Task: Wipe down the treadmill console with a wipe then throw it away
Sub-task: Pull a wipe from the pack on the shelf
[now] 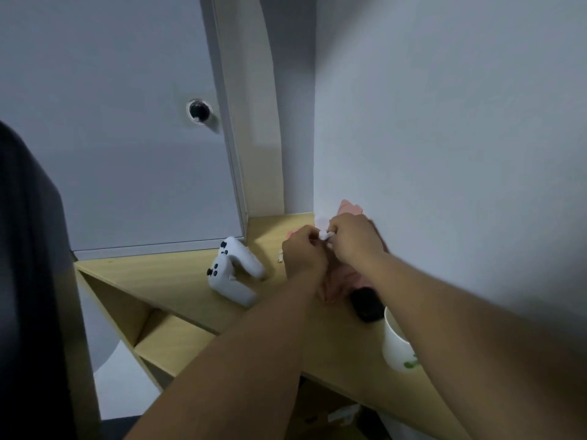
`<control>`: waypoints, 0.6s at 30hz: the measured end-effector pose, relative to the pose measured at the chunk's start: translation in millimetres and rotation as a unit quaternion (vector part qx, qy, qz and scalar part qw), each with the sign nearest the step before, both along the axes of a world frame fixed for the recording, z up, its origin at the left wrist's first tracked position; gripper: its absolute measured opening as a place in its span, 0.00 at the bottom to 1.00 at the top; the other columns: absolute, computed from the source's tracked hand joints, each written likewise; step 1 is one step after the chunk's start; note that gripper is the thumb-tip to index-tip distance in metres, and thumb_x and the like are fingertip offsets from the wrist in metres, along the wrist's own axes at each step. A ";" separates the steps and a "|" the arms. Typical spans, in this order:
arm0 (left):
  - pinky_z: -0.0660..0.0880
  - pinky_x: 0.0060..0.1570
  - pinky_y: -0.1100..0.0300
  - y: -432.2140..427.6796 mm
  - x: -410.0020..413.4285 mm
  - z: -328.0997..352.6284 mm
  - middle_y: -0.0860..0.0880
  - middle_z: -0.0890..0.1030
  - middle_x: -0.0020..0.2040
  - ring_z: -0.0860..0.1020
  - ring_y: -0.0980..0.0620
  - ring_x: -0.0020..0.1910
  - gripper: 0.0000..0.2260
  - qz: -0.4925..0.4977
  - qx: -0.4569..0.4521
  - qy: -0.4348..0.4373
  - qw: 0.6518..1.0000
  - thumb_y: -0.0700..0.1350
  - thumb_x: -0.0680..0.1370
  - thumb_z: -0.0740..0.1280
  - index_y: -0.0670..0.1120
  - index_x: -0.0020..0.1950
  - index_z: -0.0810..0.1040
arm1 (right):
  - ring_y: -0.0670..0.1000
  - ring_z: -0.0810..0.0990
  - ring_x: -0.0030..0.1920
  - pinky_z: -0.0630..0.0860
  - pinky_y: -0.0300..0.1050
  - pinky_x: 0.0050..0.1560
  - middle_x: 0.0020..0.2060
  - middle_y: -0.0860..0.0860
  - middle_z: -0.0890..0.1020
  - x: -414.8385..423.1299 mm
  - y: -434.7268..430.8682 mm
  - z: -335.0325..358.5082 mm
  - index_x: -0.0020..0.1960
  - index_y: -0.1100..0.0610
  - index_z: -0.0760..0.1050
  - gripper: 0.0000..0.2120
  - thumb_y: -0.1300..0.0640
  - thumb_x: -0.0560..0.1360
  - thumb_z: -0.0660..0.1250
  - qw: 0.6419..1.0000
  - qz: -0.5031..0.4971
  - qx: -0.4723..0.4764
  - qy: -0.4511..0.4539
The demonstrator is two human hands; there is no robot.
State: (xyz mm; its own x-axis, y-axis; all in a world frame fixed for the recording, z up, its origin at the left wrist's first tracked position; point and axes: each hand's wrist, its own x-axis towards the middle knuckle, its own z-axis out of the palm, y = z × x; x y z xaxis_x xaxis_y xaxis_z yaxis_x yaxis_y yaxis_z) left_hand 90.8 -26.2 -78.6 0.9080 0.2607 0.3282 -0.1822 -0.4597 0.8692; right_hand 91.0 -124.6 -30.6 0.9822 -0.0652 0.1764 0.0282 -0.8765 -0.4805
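Two bare arms reach out over a wooden shelf (158, 274) to the corner by the white wall (444, 122). The left hand (303, 252) and the right hand (352, 239) are close together, almost touching. Between them is a little bit of white wipe (324, 235). The right hand has its fingers curled and pinches the wipe at the tips. The left hand's fingers are curled too and meet the same white bit, but we see only the back of that hand, so its hold is hard to make out. Most of the wipe is hidden by the hands. Under and behind the hands is a pink pack (349, 207), mostly covered, with only its top corner and a blurry lower part showing. Just left of the hands lie two white game controllers (235, 271). A tiny pale thing (280, 257) sits beside the left hand, too small to tell. A black thing (365, 304) lies near the right arm, half hidden. A white paper cup (392, 344) stands behind that arm, partly covered. Behind the shelf is a door (127, 154) with a round knob (199, 111). A big dark shape (25, 281) fills the left edge, cut off.
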 end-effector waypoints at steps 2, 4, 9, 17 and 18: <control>0.72 0.43 0.54 -0.4 1.0 -1.0 0.46 0.83 0.42 0.78 0.45 0.45 0.08 0.006 -0.007 0.007 1.000 0.36 0.74 0.63 0.45 0.43 0.80 | 0.56 0.74 0.46 0.65 0.41 0.40 0.49 0.53 0.77 0.4 -2.4 2.5 0.38 0.54 0.73 0.07 0.56 0.72 0.69 0.999 0.012 0.023 -0.029; 0.75 0.46 0.50 -1.1 1.7 1.5 0.45 0.83 0.44 0.78 0.44 0.47 0.06 -0.001 -0.021 0.023 1.000 0.37 0.75 0.63 0.45 0.46 0.78 | 0.56 0.72 0.45 0.64 0.45 0.42 0.44 0.52 0.73 -2.0 -3.6 3.9 0.32 0.52 0.64 0.17 0.52 0.73 0.70 0.997 0.026 0.031 -0.063; 0.77 0.50 0.50 -0.3 -1.6 0.8 0.45 0.84 0.47 0.80 0.46 0.50 0.09 -0.029 -0.014 0.036 0.999 0.37 0.76 0.65 0.46 0.53 0.79 | 0.56 0.76 0.50 0.69 0.45 0.45 0.47 0.54 0.80 -3.1 -3.8 16.3 0.45 0.59 0.76 0.05 0.58 0.73 0.67 0.997 -0.001 0.041 -0.060; 0.76 0.49 0.55 -8.2 -21.1 27.8 0.49 0.81 0.50 0.79 0.50 0.47 0.26 -0.068 -0.069 0.014 0.995 0.50 0.62 0.65 0.46 0.60 0.77 | 0.51 0.75 0.47 0.65 0.40 0.46 0.43 0.48 0.76 3.7 -4.1 27.2 0.49 0.58 0.78 0.12 0.50 0.73 0.71 0.995 -0.027 0.064 -0.070; 0.74 0.48 0.58 -8.0 -20.8 29.5 0.50 0.80 0.50 0.78 0.51 0.47 0.24 -0.060 -0.075 0.011 0.995 0.48 0.65 0.68 0.45 0.61 0.76 | 0.51 0.77 0.48 0.67 0.38 0.45 0.43 0.49 0.78 4.4 -4.0 26.5 0.50 0.58 0.79 0.09 0.54 0.73 0.71 0.991 -0.029 0.109 -0.068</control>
